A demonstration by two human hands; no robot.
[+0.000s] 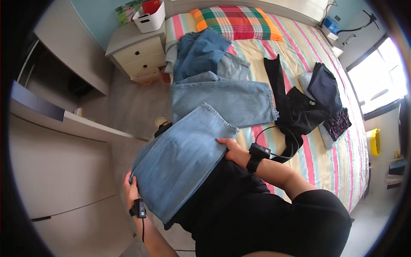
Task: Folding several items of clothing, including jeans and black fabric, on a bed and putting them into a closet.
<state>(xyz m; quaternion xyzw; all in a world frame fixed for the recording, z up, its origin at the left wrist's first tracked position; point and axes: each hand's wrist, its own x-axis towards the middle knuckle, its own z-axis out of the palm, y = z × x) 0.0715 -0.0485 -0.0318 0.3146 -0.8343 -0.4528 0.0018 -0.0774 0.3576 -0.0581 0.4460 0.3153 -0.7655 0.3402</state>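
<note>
A folded pair of blue denim jeans [183, 157] is held up against my body, between my two hands. My left hand [131, 186] grips its lower left edge, thumb on top. Near the hemmed end, my right hand [233, 150] pinches the right edge, with its other fingers hidden beneath the denim. Just beyond, light blue jeans [221, 101] lie across the near side of the bed. Darker blue jeans [200, 54] and paler grey-blue denim [233, 66] are heaped behind them. Black trousers [300, 110] sprawl to the right of the denim.
The bed has a striped cover [308, 151] and a plaid pillow [237, 23]. Folded dark clothes [325, 86] are stacked on its right side. A nightstand [138, 54] carries a white bin [149, 17]. Cabinet doors [64, 173] stand close on my left. A cable [290, 136] loops from my right wrist.
</note>
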